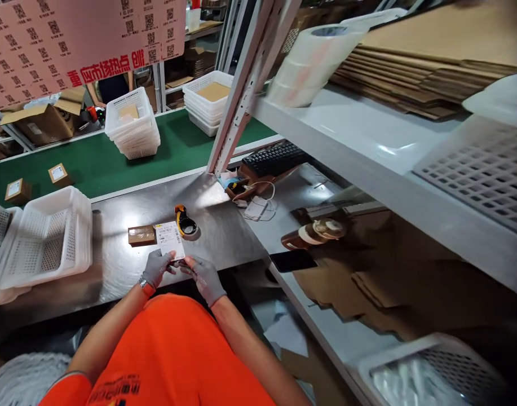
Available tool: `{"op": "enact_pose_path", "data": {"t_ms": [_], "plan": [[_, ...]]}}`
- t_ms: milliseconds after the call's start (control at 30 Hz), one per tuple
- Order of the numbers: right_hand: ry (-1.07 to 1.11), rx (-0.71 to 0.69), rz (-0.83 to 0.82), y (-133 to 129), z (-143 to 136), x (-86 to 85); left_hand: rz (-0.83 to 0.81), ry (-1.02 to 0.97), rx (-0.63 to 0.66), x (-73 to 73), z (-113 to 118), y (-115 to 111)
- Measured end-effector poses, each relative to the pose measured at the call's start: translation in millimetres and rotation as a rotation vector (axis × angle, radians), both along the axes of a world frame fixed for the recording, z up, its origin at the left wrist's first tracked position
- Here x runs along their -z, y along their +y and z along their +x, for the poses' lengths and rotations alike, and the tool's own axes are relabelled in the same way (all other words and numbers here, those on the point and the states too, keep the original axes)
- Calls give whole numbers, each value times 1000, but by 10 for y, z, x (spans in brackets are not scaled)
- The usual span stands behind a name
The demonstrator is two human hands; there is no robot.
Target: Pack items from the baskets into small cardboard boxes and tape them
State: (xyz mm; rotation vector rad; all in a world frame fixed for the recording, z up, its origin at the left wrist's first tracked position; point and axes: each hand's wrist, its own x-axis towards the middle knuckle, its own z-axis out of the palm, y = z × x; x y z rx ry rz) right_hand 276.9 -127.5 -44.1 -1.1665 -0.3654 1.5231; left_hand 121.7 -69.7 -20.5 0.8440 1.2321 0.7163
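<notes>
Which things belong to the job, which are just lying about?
Probably job:
- white printed paper label, held
- small brown cardboard box
- orange-black tape dispenser

Probably lying about:
- black computer keyboard
- flat black phone
- brown bottle with white band

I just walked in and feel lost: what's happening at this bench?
A person in orange holds a white printed label: the gloved left grip pinches its near edge, the right grip is at its near right corner. On the metal bench, a small brown box lies to the label's left and an orange-and-black tape dispenser to its right.
</notes>
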Motion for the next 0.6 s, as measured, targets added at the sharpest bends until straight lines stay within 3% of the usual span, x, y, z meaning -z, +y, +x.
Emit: {"op": "enact_pose_path", "data": {"t_ms": [67, 167, 267, 333, 467, 600], "plan": [[-26, 56, -18, 3, -7, 45, 77, 157, -6, 7, -16, -8], [-66, 98, -6, -9, -7, 84, 375, 394, -1, -27, -41, -42], [-130, 48, 54, -26, 6, 106, 545, 357, 172, -85, -34, -88], [-182, 0, 103, -29, 16, 130, 532, 316, 255, -103, -5, -105], [-233, -35, 128, -65, 57, 191, 475, 357, 278, -75, 72, -63], [-50, 52, 107, -285, 368, 160, 413, 388, 235, -161, 84, 29]]}}
